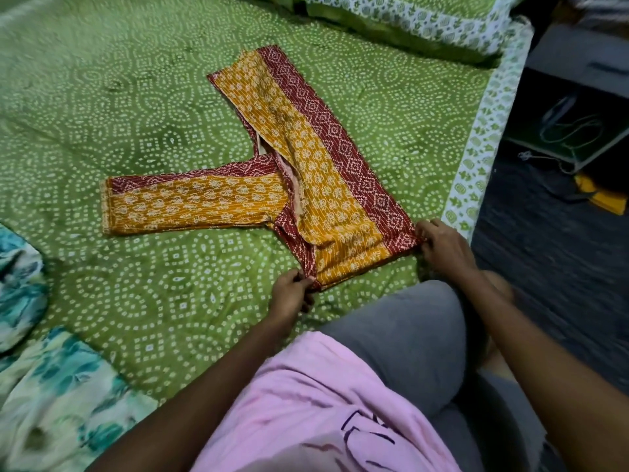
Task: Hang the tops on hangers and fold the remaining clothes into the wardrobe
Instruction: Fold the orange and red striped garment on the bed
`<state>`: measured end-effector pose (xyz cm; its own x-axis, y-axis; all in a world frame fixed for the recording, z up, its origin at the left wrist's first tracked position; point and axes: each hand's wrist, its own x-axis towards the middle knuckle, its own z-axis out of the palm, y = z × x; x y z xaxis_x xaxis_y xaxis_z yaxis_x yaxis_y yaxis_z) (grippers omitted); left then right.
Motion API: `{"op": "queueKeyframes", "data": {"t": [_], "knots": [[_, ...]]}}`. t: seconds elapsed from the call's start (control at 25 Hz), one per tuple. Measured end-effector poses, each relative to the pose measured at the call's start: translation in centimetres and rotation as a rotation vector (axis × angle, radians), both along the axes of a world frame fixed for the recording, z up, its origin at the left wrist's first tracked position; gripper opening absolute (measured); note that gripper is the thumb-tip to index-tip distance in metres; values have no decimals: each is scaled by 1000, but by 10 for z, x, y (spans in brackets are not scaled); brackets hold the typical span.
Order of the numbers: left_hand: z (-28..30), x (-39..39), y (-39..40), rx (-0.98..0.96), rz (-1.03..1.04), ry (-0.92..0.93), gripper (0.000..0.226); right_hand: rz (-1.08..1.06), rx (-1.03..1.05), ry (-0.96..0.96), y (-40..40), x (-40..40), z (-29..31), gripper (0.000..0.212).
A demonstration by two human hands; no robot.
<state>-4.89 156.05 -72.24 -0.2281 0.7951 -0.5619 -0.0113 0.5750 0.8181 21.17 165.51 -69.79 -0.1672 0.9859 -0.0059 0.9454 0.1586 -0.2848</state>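
Yellow-and-maroon printed garment lies flat on the green bedsheet, folded lengthwise into a long strip with one sleeve sticking out sideways, away from my fingers and to their left. I see its near hem held at both corners. My left hand pinches the near left corner, fingers curled tight on the maroon edge. My right hand grips the near right corner, thumb and fingers closed on the cloth where the maroon border ends. Between the two sets of fingers the hem runs taut along the sheet.

Just behind my fingers, toward me, sits my bent knee in grey trousers, and a pink shirt fills the bottom of my view. Well to the left of my left fingers, a blue-green floral cloth lies on the sheet at the edge of the frame. Beyond the garment's far end, opposite my fingers, a pillow with a white-and-green printed border rests at the head of the bed. To the right of my right fingers the sheet's patterned border drops off toward a dark floor, where I can make out a low shelf with cables, too dim to detail.
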Motion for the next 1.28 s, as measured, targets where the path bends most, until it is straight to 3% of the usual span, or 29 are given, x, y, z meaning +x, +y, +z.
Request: {"op": "queueKeyframes", "data": {"t": [0.2, 0.28, 0.36, 0.48, 0.6, 0.72, 0.84, 1.0, 1.08, 1.16, 1.28], "knots": [[0, -10, 7, -9, -198, 147, 21, -34, -228, -304, 7, -18, 13, 35], [3, -11, 10, -14, -251, 169, 17, 17, -175, -355, 8, -33, 24, 46], [9, -11, 13, 18, -299, 306, 9, 102, -71, -131, 1, -61, 27, 39], [25, -17, 37, 234, -228, 517, 13, 195, -100, 204, -6, -111, 19, 19], [38, -33, 90, 380, -207, 549, 10, 97, -126, 415, 13, -150, 4, 10], [46, -50, 147, 318, -265, 630, 28, -129, -286, 568, 34, -184, -2, 18], [43, -56, 183, 123, -274, 464, 31, -342, -458, 596, 46, -206, -11, 32], [28, -64, 217, 45, -92, 239, 59, -426, -486, 689, 55, -222, -19, 32], [24, -68, 229, 32, -3, 55, 47, -398, -399, 762, 54, -227, -16, 30], [20, -72, 242, 70, 27, -88, 39, -286, -188, 729, 49, -225, -16, 25], [20, -80, 268, 121, 18, -160, 55, -185, -29, 692, 45, -224, -22, 15]]}}
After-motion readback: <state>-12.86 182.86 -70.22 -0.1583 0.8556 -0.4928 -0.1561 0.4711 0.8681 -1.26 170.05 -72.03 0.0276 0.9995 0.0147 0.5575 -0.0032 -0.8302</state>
